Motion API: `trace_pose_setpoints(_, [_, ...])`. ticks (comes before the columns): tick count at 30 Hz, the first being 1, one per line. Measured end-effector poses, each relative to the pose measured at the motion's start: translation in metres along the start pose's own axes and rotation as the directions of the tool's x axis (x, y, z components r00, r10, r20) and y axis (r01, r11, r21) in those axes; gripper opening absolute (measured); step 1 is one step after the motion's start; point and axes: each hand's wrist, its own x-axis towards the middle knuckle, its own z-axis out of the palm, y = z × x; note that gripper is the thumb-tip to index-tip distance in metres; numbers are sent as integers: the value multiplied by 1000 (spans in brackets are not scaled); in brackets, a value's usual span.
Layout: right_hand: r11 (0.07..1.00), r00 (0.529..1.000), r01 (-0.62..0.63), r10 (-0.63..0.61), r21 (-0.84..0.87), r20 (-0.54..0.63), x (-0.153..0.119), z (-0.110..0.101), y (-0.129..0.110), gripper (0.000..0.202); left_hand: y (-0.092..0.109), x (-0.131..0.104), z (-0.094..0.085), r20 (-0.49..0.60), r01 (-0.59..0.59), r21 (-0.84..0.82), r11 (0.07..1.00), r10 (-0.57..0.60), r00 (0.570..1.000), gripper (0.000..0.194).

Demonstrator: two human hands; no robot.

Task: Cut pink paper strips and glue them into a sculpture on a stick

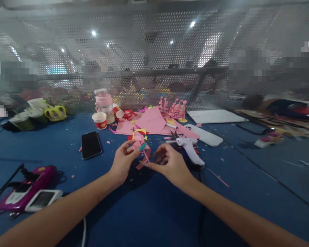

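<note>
My left hand (122,161) pinches a curled strip of pink paper (146,153) above the blue table. A teal cover (142,146) sits at the tip of its thumb. Just to the right is my right hand (172,165), its fingers bent and its thumb stretched out apart from them. That thumb reaches the lower end of the strip; whether it presses on it I cannot tell. Right behind this hand lies a white hot glue gun (190,149), its nozzle pointing left. Dark scissor blades (174,134) show beside the nozzle. Pink paper sheets (150,120) are spread out behind both hands.
A black phone (91,145) lies left, near a paper cup (100,120) and a pink-lidded bottle (104,104). At front left is a purple power strip (28,192) with cables. A white phone (204,134) and pink paper figures (175,109) are farther back, before a perforated metal screen (154,51).
</note>
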Motion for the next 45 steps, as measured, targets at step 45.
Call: trace_pose_setpoints(45, [893,826,430,-330,-133,457,3,-11,-3,18,1,2,-5,85,-19,232,972,0,996,55])
